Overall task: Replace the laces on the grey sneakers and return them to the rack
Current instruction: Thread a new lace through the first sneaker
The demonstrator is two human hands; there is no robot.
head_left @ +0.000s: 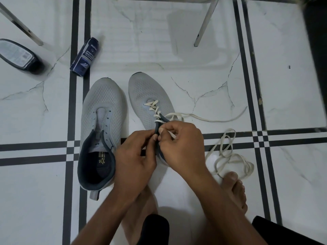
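The left hand [136, 156] pinches the dark tongue of the right grey mesh sneaker [150, 103]; beside its fingers, the right hand [180, 144] pinches the cream flat lace [203, 117]. Threading goes best with the tongue held taut and the lace untwisted.

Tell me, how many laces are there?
2: one lace partly threaded through the right sneaker by both hands, one loose lace coiled on the floor at right.
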